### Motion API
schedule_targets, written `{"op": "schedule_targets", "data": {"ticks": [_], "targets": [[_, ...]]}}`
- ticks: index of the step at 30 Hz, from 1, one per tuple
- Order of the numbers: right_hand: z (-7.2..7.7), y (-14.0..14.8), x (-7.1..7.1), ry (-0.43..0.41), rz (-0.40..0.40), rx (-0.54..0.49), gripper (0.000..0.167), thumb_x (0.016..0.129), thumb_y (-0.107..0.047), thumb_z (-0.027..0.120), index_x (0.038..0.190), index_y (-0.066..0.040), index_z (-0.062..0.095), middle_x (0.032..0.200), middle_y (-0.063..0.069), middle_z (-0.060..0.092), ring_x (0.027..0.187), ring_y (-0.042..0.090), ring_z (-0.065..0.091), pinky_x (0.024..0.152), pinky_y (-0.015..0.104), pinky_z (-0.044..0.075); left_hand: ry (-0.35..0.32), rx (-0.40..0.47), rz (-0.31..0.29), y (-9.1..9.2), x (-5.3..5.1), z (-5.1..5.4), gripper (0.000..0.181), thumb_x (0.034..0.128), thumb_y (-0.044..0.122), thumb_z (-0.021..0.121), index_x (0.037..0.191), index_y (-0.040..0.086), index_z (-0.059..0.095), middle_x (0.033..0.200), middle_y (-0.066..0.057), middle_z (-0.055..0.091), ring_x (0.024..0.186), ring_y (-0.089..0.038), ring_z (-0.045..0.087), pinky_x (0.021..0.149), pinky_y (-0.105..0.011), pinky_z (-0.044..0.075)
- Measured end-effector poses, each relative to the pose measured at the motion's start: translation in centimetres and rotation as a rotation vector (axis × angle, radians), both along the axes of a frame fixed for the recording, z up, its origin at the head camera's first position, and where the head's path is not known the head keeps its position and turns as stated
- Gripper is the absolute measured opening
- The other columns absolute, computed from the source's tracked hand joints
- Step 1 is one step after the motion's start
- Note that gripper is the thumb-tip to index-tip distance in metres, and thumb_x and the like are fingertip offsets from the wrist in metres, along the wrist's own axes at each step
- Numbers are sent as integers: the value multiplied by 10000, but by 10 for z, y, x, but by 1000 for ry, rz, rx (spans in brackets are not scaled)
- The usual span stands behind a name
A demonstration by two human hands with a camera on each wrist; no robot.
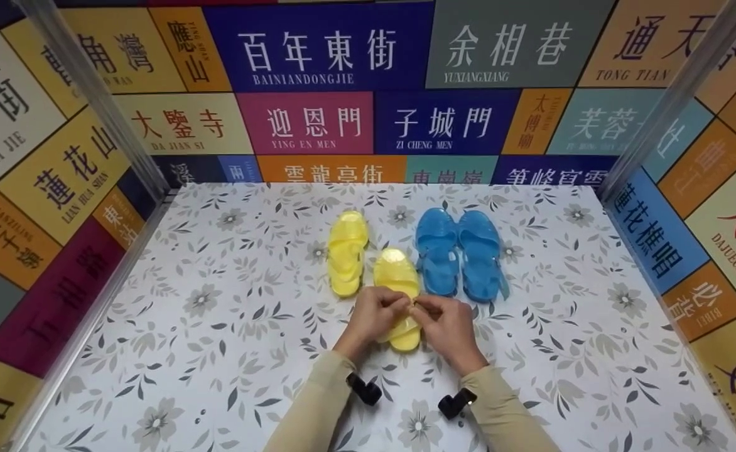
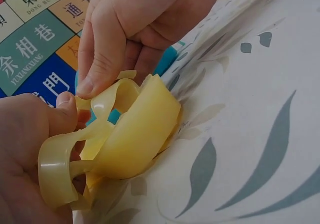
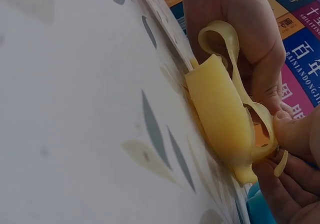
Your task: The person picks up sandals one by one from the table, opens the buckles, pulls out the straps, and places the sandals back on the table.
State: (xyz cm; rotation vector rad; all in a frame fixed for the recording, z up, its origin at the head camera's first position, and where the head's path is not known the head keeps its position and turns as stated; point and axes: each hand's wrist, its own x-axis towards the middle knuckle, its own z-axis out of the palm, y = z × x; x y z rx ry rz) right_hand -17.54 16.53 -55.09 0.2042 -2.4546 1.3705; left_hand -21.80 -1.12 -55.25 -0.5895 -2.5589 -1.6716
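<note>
The near yellow sandal [image 1: 395, 267] rests on the patterned surface [image 1: 230, 358], directly beneath both hands, its long axis running from near to far. The left hand [image 1: 374, 312] and right hand [image 1: 448, 320] each pinch its strap [image 2: 100, 107], fingertips close together at the sandal's right side. The second yellow sandal [image 1: 346, 235] lies farther left; the blue sandals [image 1: 437, 232] lie right. No container is visible.

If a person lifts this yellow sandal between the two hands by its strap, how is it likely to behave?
The strap will probably bend easily, since it curves in thin loops. The yellow sandal may otherwise keep its shape, as its heel looks thick. It could feel somewhat slippery, because its surface looks smooth and shiny.
</note>
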Motion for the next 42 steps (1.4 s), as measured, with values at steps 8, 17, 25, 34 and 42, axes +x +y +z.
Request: {"op": "schedule_targets", "data": {"ticks": [8, 17, 25, 34, 42], "targets": [[-1, 0, 2, -13, 1, -30, 208, 887, -114, 851, 1069, -21, 815, 938, 78, 802, 835, 208, 762, 751, 337, 627, -37, 36, 21, -1, 0, -2, 111, 955, 58, 740, 946, 64, 850, 853, -39, 766, 768, -86, 634, 740, -266, 543], [1, 2, 1, -60, -16, -55, 230, 893, -102, 837, 1110, -28, 812, 933, 40, 799, 829, 166, 744, 747, 273, 599, -27, 25, -17, -2, -1, 2, 150, 976, 67, 717, 1071, 12, 819, 994, -103, 783, 911, -185, 691, 845, -312, 570], [0, 2, 0, -57, -27, -40, 204, 889, -102, 843, 1090, -72, 827, 903, 16, 798, 793, 155, 736, 725, 275, 597, -67, 71, -103, 0, 1, 4, 224, 993, 131, 698, 1168, 33, 796, 1105, -108, 778, 1004, -216, 724, 895, -321, 588], [2, 2, -1, -43, -11, -34, 225, 886, -101, 845, 1108, -74, 822, 921, 26, 802, 808, 148, 741, 742, 278, 602, -111, 160, -66, 5, 1, 2, 175, 967, 81, 752, 1131, 63, 808, 1082, -93, 795, 963, -183, 747, 855, -285, 603], [-2, 1, 1, -27, -13, -45, 216, 877, -98, 854, 1085, -51, 823, 916, 49, 803, 810, 178, 758, 734, 291, 617, -35, 197, -52, 4, 3, -4, 127, 940, 8, 756, 1045, 24, 825, 991, -126, 794, 931, -270, 748, 843, -306, 603]]}}
